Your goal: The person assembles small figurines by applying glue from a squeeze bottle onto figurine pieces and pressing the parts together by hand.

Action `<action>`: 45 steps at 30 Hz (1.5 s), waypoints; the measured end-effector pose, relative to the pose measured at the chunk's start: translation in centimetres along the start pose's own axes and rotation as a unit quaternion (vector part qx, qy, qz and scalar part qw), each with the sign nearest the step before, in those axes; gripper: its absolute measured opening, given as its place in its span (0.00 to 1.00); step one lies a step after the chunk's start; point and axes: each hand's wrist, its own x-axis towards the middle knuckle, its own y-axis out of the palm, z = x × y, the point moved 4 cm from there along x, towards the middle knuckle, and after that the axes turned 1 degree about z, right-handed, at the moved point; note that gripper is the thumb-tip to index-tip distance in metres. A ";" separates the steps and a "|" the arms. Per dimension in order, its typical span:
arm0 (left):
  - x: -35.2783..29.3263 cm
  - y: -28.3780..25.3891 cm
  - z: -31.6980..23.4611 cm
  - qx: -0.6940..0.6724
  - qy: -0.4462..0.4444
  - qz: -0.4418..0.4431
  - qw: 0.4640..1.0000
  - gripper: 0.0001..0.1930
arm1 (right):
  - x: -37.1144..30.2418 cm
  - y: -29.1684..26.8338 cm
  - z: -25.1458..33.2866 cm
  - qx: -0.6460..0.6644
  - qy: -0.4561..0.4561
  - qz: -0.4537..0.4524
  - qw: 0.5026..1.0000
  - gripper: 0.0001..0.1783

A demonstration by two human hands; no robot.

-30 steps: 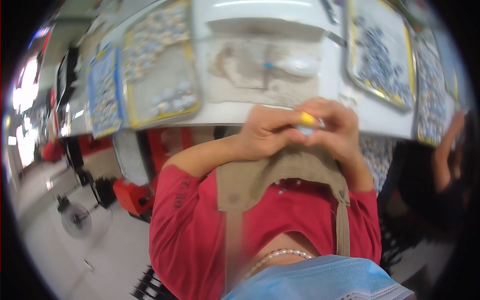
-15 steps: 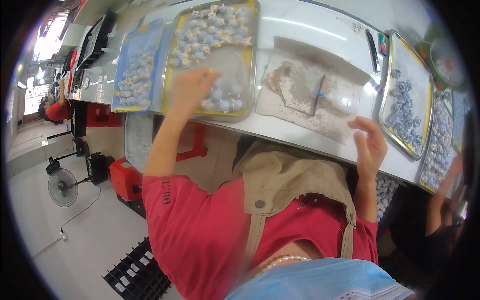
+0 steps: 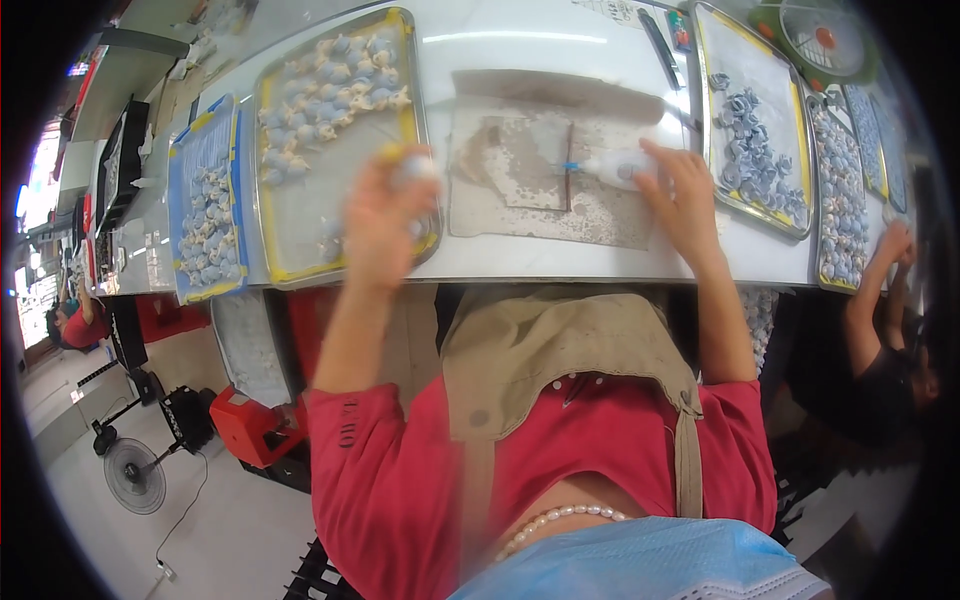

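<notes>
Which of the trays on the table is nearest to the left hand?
The yellow-edged metal tray under the left hand; the hand overlaps its near right corner, while the blue-edged tray lies farther left.

Both forearms come up from the lower edge, bare from red short sleeves, and spread apart in a wide V. The left hand (image 3: 385,215) is raised at the end of a nearly straight forearm, blurred, its fingers curled in with the tips bunched at the top; whether the grip is closed cannot be told. The right hand (image 3: 680,195) lies further out, back of the hand up, fingers bent and wrapped downward, the wrist slightly turned inward.
</notes>
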 end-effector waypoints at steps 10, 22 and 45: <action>-4.5 11.3 6.2 -0.250 -0.288 0.103 0.919 0.16 | -4.1 -0.3 0.1 0.429 0.225 -0.060 0.873 0.17; -4.9 12.9 5.8 0.005 -0.111 0.101 0.989 0.17 | -5.7 -7.2 2.6 0.172 0.012 -0.120 0.978 0.17; -4.5 11.7 5.8 -0.079 -0.143 0.103 0.981 0.16 | -4.6 -6.3 3.5 0.158 0.031 -0.101 0.982 0.17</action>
